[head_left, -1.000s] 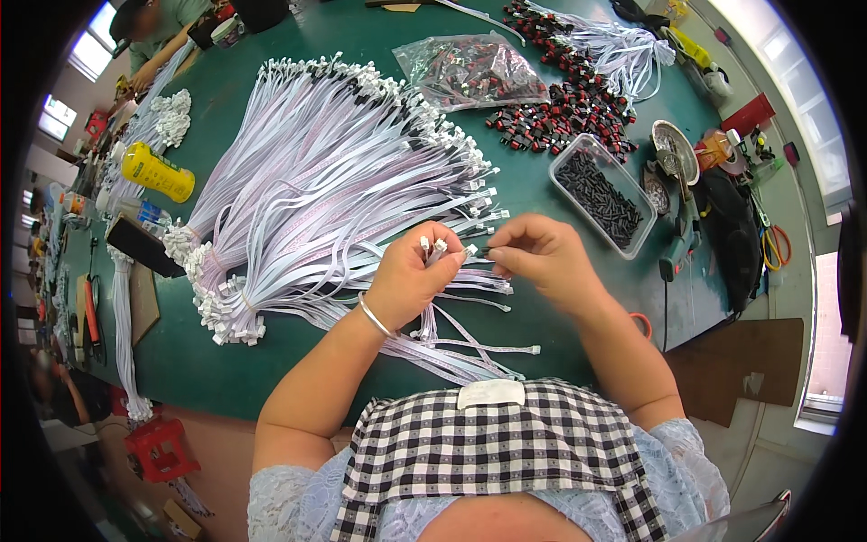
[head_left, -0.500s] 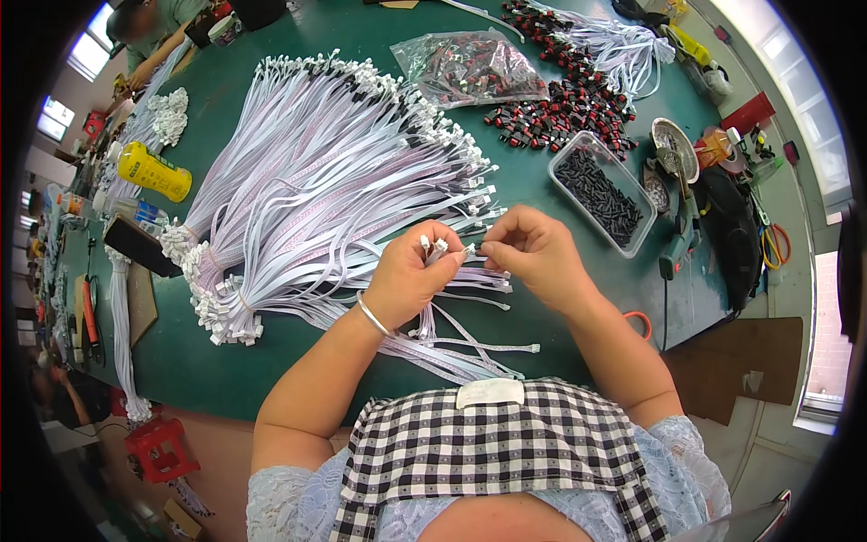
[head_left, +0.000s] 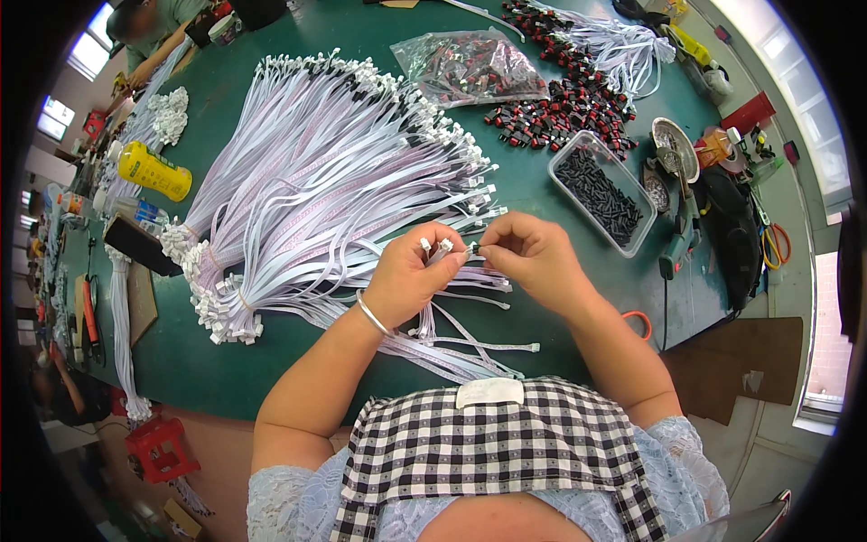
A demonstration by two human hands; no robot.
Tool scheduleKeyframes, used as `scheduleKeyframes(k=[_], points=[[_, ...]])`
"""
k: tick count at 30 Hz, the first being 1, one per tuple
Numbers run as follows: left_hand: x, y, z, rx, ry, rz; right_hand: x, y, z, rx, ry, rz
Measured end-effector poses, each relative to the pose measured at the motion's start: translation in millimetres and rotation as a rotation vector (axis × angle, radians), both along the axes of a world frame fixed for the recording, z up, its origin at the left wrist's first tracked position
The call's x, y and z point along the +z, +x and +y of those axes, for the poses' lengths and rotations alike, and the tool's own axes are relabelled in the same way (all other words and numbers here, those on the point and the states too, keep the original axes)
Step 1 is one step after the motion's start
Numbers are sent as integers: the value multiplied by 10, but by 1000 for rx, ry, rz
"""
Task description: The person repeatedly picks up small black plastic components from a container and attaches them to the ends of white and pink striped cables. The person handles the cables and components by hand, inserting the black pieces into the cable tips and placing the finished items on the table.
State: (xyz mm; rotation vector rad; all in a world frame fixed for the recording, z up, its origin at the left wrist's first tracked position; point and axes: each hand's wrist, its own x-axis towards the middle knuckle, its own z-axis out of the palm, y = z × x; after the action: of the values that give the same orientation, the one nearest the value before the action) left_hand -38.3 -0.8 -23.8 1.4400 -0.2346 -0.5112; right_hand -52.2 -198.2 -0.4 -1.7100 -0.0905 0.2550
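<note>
My left hand (head_left: 411, 282), with a silver bangle at the wrist, is closed around several flat white ribbon cables. Small white connectors (head_left: 444, 245) stick up between its fingers, and one connector (head_left: 470, 249) pokes out past the thumb tip. Right at that connector, my right hand (head_left: 535, 260) is pinched, thumb against forefinger; whatever is between those fingertips is too small to make out. Loose cable ends (head_left: 488, 346) hang below my left hand. Beyond both hands a large fanned bundle of ribbon cables (head_left: 298, 181) lies on the green table (head_left: 298, 375).
To the right stands a clear plastic box (head_left: 603, 192) of small black tubes. Behind it are a pile of red-and-black parts (head_left: 564, 117) and a clear bag (head_left: 465, 68). A hot glue gun (head_left: 677, 244), scissors (head_left: 775, 247) and a yellow bottle (head_left: 153, 172) lie around. Another person works at far left.
My right fingertips have shifted slightly to the left, up against the white connector. The left hand has barely moved and keeps its hold on the cables.
</note>
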Motion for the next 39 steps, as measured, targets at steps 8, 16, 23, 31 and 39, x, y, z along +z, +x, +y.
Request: scheduleKeyframes(k=[8, 16, 23, 31, 39], points=[[30, 9, 3, -51, 88, -15, 94, 53, -24, 160, -356, -519], [-16, 109, 102, -186, -11, 23, -55, 113, -55, 161, -356, -734], [-57, 114, 112, -112, -141, 69, -129, 171, -29, 228, -252, -588], [-87, 115, 99, -73, -81, 31, -102, 124, 43, 157, -197, -69], [-23, 33, -8, 21, -4, -234, -183, 79, -89, 130, -441, -443]])
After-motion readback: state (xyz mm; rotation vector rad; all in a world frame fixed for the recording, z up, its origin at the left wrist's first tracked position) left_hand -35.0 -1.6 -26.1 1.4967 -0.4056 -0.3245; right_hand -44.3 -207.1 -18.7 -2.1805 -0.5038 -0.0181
